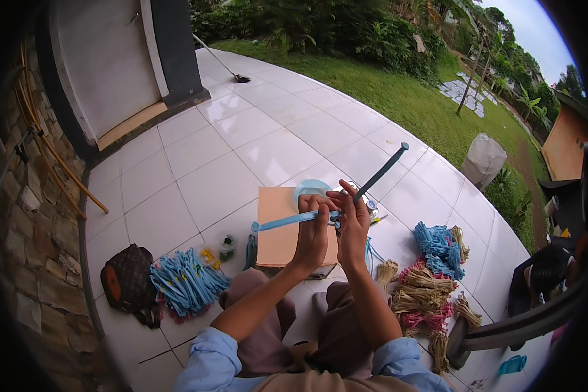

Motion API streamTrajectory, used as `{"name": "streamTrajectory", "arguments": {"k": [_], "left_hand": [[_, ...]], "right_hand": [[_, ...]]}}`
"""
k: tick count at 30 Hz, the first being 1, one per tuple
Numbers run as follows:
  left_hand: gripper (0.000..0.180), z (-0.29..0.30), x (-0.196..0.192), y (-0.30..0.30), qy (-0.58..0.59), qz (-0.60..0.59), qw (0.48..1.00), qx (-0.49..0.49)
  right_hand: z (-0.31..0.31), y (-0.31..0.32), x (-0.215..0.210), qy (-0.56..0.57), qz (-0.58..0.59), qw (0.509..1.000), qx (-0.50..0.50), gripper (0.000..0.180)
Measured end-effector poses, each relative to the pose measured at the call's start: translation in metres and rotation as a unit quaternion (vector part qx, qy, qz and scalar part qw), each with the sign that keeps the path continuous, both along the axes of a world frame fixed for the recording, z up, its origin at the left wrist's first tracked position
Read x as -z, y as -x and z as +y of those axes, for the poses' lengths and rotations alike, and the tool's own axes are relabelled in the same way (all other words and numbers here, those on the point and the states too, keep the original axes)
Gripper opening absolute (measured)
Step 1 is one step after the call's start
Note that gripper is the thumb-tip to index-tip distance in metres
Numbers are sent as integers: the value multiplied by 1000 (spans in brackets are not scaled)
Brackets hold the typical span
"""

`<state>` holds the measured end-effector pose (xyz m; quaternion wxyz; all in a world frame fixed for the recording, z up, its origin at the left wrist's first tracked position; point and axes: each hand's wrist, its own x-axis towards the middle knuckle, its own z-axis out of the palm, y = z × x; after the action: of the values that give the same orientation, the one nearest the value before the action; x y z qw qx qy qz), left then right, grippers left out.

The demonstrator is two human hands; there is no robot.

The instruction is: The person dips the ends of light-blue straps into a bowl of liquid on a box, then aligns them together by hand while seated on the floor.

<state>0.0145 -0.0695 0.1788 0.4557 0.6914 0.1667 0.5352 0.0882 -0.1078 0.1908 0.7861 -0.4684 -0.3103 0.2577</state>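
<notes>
My left hand [312, 238] is closed around a light blue flat strip [277, 223] with a rounded end, which sticks out to the left. In my right hand [354, 225] is a dark teal strip [384, 171] with a knobbed end, slanting up to the far right. Both hands meet at the fingertips, where the inner ends of the strips come together; the fingers partly hide that join. Below them stands a cardboard-coloured box [277, 245] between my knees. A light blue round dish [310, 187] sits at its far edge, partly behind my fingers.
Left of the box lie a heap of light blue strips [188, 282], small clear bags [226, 247] and a brown patterned bag [127, 281]. Blue bundles [438, 248] and beige bundles [421, 297] lie at right. A person [547, 274] is at the far right; a broom [242, 79] lies on the tiles.
</notes>
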Motion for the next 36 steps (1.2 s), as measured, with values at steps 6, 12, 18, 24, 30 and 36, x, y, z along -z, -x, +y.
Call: {"name": "streamTrajectory", "arguments": {"k": [6,12,18,24,30,36], "left_hand": [[27,34,-18,25,161,-145,972,86],[22,34,-22,36,158,-143,975,63],[16,38,-21,41,161,-135,976,64],[15,35,-26,39,182,-123,973,67],[38,55,-11,45,165,-93,963,191],[67,70,-27,36,119,-25,974,191]], "right_hand": [[-17,-43,-3,31,-186,966,177,33],[-32,-55,-5,91,-404,904,105,48],[-39,-60,-5,178,-422,889,-23,51],[-39,-69,8,198,-303,928,-94,32],[-44,-77,11,192,-153,953,-180,45],[-51,-97,12,233,-199,938,-161,48]]}}
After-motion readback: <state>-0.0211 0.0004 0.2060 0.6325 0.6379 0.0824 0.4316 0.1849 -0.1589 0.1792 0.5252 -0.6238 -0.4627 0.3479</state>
